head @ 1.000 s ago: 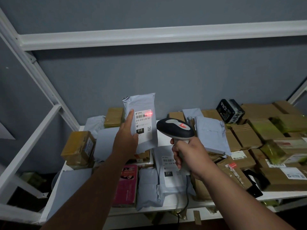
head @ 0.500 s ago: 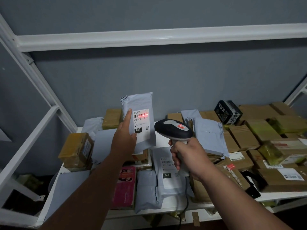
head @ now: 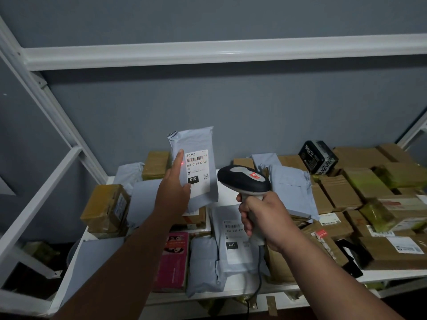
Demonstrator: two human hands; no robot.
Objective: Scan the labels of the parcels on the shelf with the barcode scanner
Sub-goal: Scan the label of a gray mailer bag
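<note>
My left hand (head: pixel 173 186) holds a grey poly-mailer parcel (head: pixel 198 144) upright above the shelf, its white label marked 010 facing me. A red scanner dot falls on my left index finger, just left of the label's barcode. My right hand (head: pixel 263 218) grips the handle of the black and grey barcode scanner (head: pixel 242 180), whose head points left toward the held parcel. The scanner's cord hangs down past the shelf edge. Below it lies another grey mailer (head: pixel 233 241) labelled 231.
The white shelf (head: pixel 242 288) is crowded with parcels: brown cardboard boxes (head: pixel 342 192) at the right, a black box (head: pixel 317 155) at the back, a pink packet (head: pixel 174 259) and a taped yellow box (head: pixel 106 207) at the left. White frame bars run overhead and along the left.
The red scan light has slid left off the barcode onto my left index finger. The held parcel and scanner have stayed almost in place.
</note>
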